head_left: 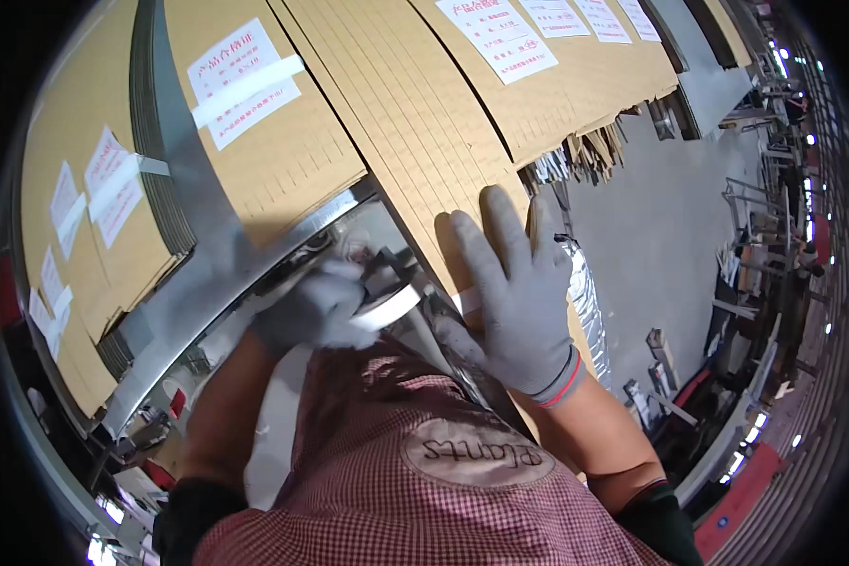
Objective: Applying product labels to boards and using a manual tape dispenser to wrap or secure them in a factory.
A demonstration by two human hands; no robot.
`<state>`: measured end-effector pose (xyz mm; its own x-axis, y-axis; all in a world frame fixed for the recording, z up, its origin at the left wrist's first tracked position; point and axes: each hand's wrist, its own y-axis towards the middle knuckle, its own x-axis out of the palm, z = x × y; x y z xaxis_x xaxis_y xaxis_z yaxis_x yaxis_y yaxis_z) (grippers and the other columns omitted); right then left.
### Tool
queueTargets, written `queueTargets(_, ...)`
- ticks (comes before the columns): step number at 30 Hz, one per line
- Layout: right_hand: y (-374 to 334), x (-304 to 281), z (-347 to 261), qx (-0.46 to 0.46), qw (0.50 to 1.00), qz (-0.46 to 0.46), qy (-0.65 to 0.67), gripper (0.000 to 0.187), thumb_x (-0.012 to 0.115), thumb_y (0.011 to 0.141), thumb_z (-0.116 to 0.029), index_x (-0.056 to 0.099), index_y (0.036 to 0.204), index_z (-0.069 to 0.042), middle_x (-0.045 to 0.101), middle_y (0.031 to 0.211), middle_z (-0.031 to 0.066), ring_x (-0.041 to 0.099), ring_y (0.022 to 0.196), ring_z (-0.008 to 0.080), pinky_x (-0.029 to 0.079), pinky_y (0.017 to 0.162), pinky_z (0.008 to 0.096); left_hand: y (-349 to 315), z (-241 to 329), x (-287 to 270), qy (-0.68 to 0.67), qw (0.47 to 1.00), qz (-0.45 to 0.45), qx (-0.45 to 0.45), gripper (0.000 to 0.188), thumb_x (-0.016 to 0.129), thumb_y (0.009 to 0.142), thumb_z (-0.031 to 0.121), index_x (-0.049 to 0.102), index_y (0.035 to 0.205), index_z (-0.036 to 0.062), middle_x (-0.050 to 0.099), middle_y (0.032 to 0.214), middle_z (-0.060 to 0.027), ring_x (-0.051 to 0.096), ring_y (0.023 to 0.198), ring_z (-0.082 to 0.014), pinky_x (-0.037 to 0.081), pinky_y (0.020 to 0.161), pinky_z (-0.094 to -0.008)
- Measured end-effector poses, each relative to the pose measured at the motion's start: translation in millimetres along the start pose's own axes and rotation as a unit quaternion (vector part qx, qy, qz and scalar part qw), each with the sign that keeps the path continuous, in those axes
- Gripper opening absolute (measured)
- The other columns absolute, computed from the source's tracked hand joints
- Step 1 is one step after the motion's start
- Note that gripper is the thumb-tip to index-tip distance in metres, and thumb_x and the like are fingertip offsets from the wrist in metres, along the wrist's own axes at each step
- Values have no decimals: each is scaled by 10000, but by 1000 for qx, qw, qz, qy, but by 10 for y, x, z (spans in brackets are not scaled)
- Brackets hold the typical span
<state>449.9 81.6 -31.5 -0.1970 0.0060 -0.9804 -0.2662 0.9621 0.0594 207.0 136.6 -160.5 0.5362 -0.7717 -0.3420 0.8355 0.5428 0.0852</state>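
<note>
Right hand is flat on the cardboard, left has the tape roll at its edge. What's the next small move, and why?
Probably draw the tape roll in the left hand toward the right hand. That hand lies flat on the cardboard sheet, pinning it, and a short white strip already shows by its thumb, so the sheet looks steadied for taping.

Both hands wear matt grey knitted gloves; the right hand (519, 302) has a red-trimmed cuff and lies flat on a tan corrugated cardboard sheet (415, 123), whose surface is dull and finely ribbed. The left hand (316, 307) grips a glossy white roll of tape (387, 307). White paper labels (241, 80) look smooth, one crossed by a strip of pale tape. A brushed grey metal rail (245, 274) shines faintly. Crinkled silver foil tubing (585, 292) glints. The red-checked cloth apron (415, 481) is soft and matt.
</note>
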Motion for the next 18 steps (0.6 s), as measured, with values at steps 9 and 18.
queueTargets(9, -261, -61, 1051, 172, 815, 8, 553, 303, 552, 941, -235, 591, 1104, 17, 674, 1026, 93, 633, 893, 181, 498, 763, 301, 1519, 910, -125, 108, 979, 45, 166, 414, 554, 885, 476, 735, 949, 109, 622, 1163, -127, 532, 1156, -316, 377, 1012, -426)
queueTargets(18, 429, -795, 849, -41, 976, -206, -58, 167, 667, 811, -252, 670, 697, -130, 631, 636, 61, 650, 681, 233, 420, 923, 417, 1348, 894, -243, 249, 948, -8, 196, 614, 643, 774, 552, 605, 1230, 143, 543, 1277, -151, 481, 1216, -357, 306, 1084, -492)
